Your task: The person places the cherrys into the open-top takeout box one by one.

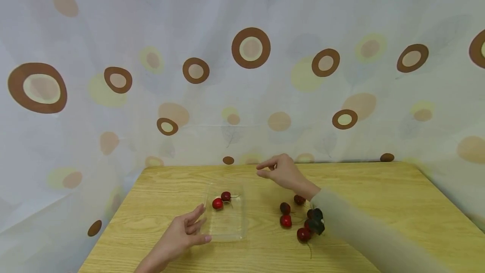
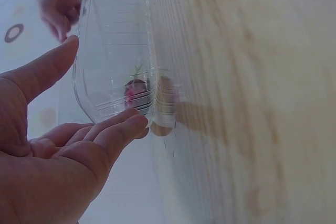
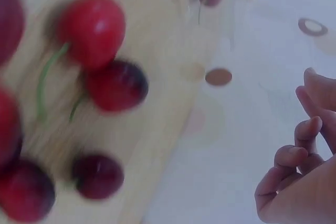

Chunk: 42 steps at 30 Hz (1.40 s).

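Note:
A clear plastic container [image 1: 229, 227] rests on the wooden table with two red cherries [image 1: 217, 204] inside, at its far left, stems on. At its near left corner is my left hand [image 1: 178, 235], fingers spread loosely. In the left wrist view those fingers [image 2: 118, 132] reach right up to the container wall [image 2: 113, 30]. My right hand [image 1: 285, 173] hovers beyond the container on its right, thumb and index finger bent toward each other with a gap between. Nothing shows between the right fingertips in the right wrist view. Several loose cherries [image 1: 286, 221] lie below that hand's forearm.
A dark green, leaf-like piece [image 1: 315, 224] sits among the loose cherries, close to the right sleeve [image 1: 352, 226]. Behind the table's far edge hangs a pale curtain [image 1: 212, 108] printed with brown rings and spots. Wood grain [image 1: 159, 188] shows left of the container.

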Motion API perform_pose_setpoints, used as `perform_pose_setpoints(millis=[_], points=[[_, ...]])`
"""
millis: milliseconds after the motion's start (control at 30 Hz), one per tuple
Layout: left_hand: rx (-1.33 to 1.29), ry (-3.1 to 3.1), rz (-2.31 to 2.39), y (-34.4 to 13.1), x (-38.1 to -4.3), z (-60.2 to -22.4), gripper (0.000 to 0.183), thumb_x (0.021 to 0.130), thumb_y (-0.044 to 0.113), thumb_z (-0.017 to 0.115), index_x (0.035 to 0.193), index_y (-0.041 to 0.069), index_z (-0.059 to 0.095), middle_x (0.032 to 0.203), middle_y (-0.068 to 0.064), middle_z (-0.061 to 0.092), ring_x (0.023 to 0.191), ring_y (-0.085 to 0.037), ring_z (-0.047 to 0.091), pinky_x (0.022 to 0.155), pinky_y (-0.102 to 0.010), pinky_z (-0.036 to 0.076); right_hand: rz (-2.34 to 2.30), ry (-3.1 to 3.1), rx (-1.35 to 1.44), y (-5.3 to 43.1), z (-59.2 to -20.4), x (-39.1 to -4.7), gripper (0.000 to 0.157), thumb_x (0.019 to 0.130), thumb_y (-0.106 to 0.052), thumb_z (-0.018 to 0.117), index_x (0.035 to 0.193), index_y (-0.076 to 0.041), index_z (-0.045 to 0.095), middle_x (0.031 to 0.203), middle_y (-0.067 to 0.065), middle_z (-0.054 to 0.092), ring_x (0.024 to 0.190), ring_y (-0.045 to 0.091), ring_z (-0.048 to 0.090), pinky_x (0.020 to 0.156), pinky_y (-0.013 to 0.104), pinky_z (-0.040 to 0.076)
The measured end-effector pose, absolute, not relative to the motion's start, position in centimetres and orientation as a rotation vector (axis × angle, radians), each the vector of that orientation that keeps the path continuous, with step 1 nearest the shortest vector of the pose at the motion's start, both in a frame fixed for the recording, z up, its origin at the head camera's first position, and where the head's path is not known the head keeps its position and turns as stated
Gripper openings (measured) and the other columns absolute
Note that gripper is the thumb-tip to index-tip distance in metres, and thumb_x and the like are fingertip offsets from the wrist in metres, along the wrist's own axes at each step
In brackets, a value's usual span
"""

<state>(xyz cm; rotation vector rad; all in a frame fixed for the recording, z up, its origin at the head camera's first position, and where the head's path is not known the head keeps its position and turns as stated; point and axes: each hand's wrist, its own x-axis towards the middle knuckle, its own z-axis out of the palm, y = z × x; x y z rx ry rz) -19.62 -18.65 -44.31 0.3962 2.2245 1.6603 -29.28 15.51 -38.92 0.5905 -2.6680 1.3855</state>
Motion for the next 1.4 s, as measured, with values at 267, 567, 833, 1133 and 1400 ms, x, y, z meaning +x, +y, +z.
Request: perform_pose_setpoints(millis=[267,567,833,1133,1400], points=[[0.391,2.251,1.629,-18.7,-19.7,-44.6,0.095,0.095,0.013,0.082,0.162,-0.012,0.02,0.165,-0.033,0.021,0.146,-0.052,0.035,0.106,-0.046,0.052,1.195,-2.692,0.621,22.5,-38.9,-27.3,0.014,0.096,-0.02,0.08,0.104,-0.009,0.085,0.081,-0.001,0.065,0.069,0.02,0.047,0.061,0.032,0.038],[0.391,2.25,1.626,-18.5,-19.7,-44.4,0.094,0.095,0.013,0.082,0.162,-0.012,0.021,0.165,-0.033,0.022,0.146,-0.051,0.035,0.106,-0.047,0.052,1.143,-2.803,0.519,29.0,-40.7,-23.5,0.017,0.095,-0.023,0.082,0.104,-0.009,0.085,0.08,-0.003,0.064,0.066,0.016,0.044,0.057,0.029,0.036],[0.38,2.253,1.626,-18.4,-19.7,-44.6,0.094,0.095,0.015,0.082,0.162,-0.011,0.022,0.164,-0.033,0.024,0.145,-0.051,0.037,0.105,-0.047,0.052,1.223,-2.886,0.486,32.1,-43.6,-20.4,0.022,0.091,-0.023,0.086,0.103,-0.004,0.084,0.077,-0.001,0.062,0.062,0.011,0.042,0.054,0.027,0.037],[0.398,2.262,1.62,-18.4,-19.7,-44.5,0.095,0.095,0.014,0.082,0.162,-0.012,0.021,0.164,-0.034,0.023,0.145,-0.052,0.036,0.106,-0.047,0.052,1.228,-2.926,0.387,31.1,-44.8,-18.7,0.025,0.084,-0.023,0.091,0.099,-0.004,0.084,0.072,-0.001,0.056,0.063,0.011,0.045,0.055,0.025,0.037],[0.388,2.257,1.619,-18.4,-19.7,-44.4,0.096,0.094,0.014,0.082,0.161,-0.013,0.02,0.165,-0.034,0.022,0.145,-0.053,0.035,0.105,-0.047,0.052,1.176,-2.921,0.314,30.2,-45.3,-18.8,0.023,0.083,-0.022,0.092,0.096,-0.005,0.084,0.072,-0.002,0.056,0.065,0.013,0.046,0.056,0.025,0.038]])
